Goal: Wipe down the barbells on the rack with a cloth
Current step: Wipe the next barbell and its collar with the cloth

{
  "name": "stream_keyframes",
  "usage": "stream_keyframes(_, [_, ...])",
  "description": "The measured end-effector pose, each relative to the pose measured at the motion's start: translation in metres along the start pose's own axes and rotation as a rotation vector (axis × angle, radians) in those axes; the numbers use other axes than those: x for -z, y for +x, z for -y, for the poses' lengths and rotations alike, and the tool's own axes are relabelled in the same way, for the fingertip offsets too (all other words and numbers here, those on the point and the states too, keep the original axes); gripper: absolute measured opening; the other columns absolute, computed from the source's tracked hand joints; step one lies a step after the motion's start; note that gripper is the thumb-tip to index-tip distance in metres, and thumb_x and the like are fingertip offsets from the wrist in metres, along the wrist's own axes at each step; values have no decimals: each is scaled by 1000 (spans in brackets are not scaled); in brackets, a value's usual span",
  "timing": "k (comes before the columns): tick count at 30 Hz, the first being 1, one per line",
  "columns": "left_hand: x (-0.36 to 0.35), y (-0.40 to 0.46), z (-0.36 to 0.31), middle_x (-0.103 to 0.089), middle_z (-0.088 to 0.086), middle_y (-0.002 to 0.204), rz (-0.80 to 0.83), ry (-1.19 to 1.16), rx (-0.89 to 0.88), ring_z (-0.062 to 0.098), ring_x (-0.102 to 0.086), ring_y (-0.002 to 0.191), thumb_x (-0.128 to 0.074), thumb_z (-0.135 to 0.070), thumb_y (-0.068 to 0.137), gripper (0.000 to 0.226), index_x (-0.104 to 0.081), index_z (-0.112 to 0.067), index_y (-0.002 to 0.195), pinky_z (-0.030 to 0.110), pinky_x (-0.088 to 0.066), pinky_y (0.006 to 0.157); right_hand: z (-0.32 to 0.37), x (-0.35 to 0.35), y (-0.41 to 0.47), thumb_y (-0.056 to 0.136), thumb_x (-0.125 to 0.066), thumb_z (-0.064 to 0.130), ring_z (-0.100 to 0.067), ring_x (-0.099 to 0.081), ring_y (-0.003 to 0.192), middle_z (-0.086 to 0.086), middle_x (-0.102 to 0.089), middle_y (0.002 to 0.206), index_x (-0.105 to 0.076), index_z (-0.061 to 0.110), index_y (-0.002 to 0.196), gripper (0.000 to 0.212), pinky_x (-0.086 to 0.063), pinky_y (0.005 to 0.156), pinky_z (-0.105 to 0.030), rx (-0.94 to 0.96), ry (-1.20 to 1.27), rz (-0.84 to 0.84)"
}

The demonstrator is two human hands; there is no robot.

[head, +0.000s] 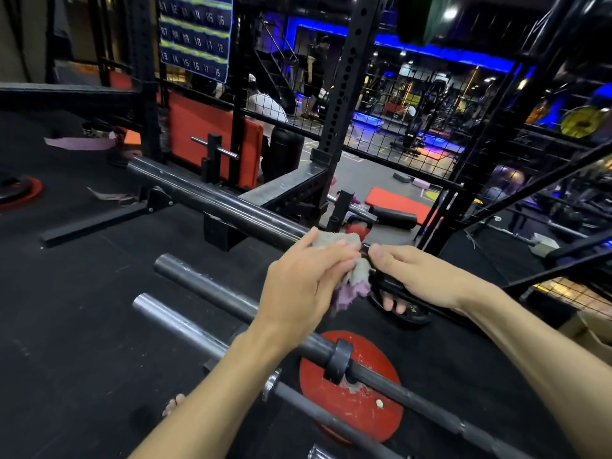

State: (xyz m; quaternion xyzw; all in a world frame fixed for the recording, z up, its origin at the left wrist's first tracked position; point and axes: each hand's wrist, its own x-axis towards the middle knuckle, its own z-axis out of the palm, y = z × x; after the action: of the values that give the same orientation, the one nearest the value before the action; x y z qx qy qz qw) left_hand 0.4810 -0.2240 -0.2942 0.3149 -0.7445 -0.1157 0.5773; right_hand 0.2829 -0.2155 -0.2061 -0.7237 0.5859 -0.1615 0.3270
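Two hands meet on the top barbell: left hand presses the cloth around it, right hand clasps its shaft just beside.

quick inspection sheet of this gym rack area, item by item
surface: black rubber floor, scuffed.
job's things: top barbell lies across the rack; two more barbells lie below it; grey and purple cloth is wrapped on the top bar.
clutter: red weight plate on the floor under the bars, another red plate far left.
hands: left hand presses the cloth on the bar; right hand grips the bar beside it.
cables: nothing seen.
surroundings: wire mesh fence, people beyond, numbered chart, orange mat.
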Motion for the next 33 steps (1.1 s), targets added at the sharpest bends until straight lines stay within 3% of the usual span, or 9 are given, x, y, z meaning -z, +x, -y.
stream_keyframes(3, [-8,-6,1,-74,-6,120,-71,11,-28,6,-65,122,-56,-21,103,25,-76,-13,116,38,-35,121,2,-1,0,96,-26,66,-11,-64,52,34,-62,58,-64,28,108,55,-53,56,-24,-33,27,22])
stream_keyframes(8, [-18,31,-10,-77,-4,93,29,70,239,30,-53,136,-54,-23,103,23,-76,-24,111,34,-49,100,9,-3,3,100,-21,63,-15,-65,60,11,-70,61,-72,32,80,63,-58,65,-29,-37,51,9])
stream_keyframes(12, [-8,14,-15,-60,-22,75,-36,-30,159,17,-70,98,-57,-20,103,21,-76,-21,113,25,-41,112,8,-1,6,104,-19,62,-20,-62,63,5,-70,61,-74,24,76,72,-55,67,-27,-42,103,19])
stream_keyframes(14, [-4,-11,-15,-72,-20,92,-94,-47,116,1,-67,106,-59,-13,101,24,-76,-17,118,18,-36,115,5,-1,8,104,-18,63,-23,-62,65,2,-71,62,-76,20,74,78,-54,66,-26,-64,104,27])
stream_keyframes(17, [-8,-44,-7,-70,-15,125,-80,-9,92,-2,-56,129,-62,-6,99,29,-73,-17,124,33,-39,118,-1,-1,14,101,-17,69,-30,-64,68,-10,-77,76,-78,7,92,87,-60,72,-38,-124,101,47])
stream_keyframes(22, [-15,-27,-15,-71,-13,124,-159,-22,114,2,-61,125,-59,-18,103,24,-75,-18,121,25,-40,115,-10,0,15,87,-40,82,-16,-69,89,3,-73,99,-63,21,121,73,-63,72,-40,-79,91,-57])
stream_keyframes(27, [-21,19,-23,-74,-9,101,-94,-3,205,11,-69,91,-57,-23,104,20,-75,-23,112,32,-56,86,-19,3,16,97,-49,68,-17,-67,86,-5,-72,104,-67,27,98,45,-61,84,-51,-10,82,-108])
stream_keyframes(30, [-21,4,-23,-73,-10,116,-112,-27,159,7,-68,108,-59,-19,103,21,-75,-22,117,35,-56,92,-10,0,14,106,-36,60,-20,-67,75,-6,-76,88,-72,29,81,54,-58,81,-48,-24,165,-44])
stream_keyframes(33, [-20,-35,-24,-68,-13,131,-156,-114,180,0,-59,126,-61,-15,101,26,-74,-20,124,36,-52,106,-4,-1,15,108,-24,57,-26,-64,58,-10,-74,71,-72,10,90,69,-58,69,-42,-105,184,-19])
